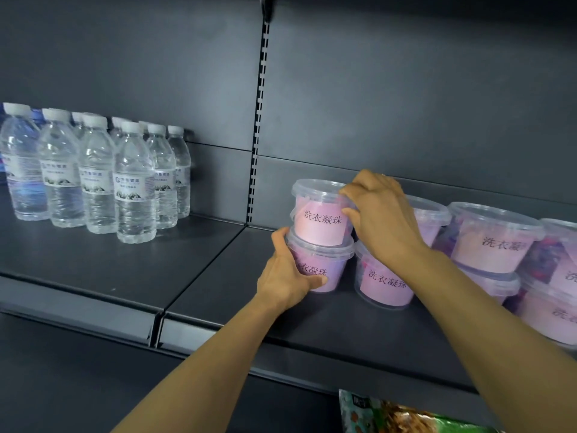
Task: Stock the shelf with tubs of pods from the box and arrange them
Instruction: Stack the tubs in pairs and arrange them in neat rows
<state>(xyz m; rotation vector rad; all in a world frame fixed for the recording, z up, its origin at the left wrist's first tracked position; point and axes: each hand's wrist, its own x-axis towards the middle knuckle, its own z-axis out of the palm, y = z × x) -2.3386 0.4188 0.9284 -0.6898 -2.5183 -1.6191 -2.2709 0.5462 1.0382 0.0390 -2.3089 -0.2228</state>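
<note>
Above the left hand (288, 273) gripping the bottom tub (318, 264), the top tub (321, 214), pinched at its rim by the right hand (381, 214), could slide off if nudged sideways.

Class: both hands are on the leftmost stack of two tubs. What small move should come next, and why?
Probably turn the top tub slightly with the right hand so its label faces front, while the left hand steadies the bottom tub; the top label looks angled.

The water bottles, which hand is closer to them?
Left. The left hand holds the bottom tub of the stack, on the side facing the water bottles. The right hand holds the top tub from its far side.
</note>
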